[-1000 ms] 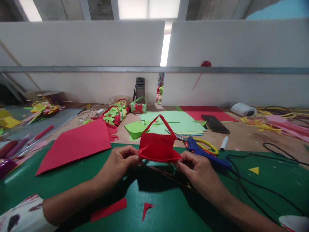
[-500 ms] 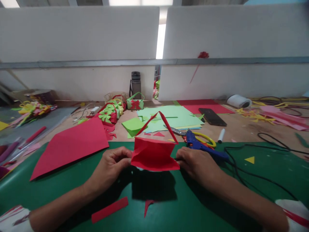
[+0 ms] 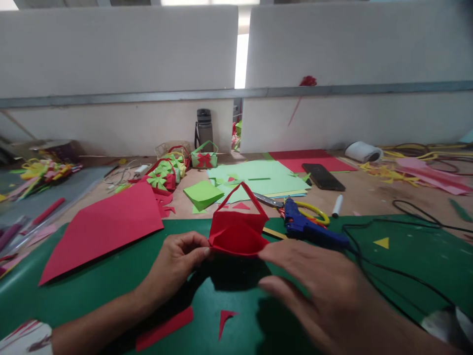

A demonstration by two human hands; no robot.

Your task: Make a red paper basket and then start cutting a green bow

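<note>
At the left corner of the red paper basket (image 3: 238, 236), left hand (image 3: 172, 264) grip is pinched, thumb and fingers clamped on the paper. Right hand (image 3: 327, 286) is at the opposite corner, thumb spread well apart from fingers; can't tell if the fingertips touch. Basket sits above the green mat (image 3: 417, 278), handle up. Nearer side: red strip (image 3: 165, 329), red scrap (image 3: 223, 321). Right: blue glue gun (image 3: 310, 230) beside scissors (image 3: 269, 200). Left: red sheet (image 3: 107, 227). Farther back on bench (image 3: 388, 195): phone (image 3: 323, 176), bottle (image 3: 204, 130).

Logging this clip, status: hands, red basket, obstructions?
Left hand pinching red basket, left corner. Right hand open at right corner. Blue glue gun close beyond right hand.
</note>
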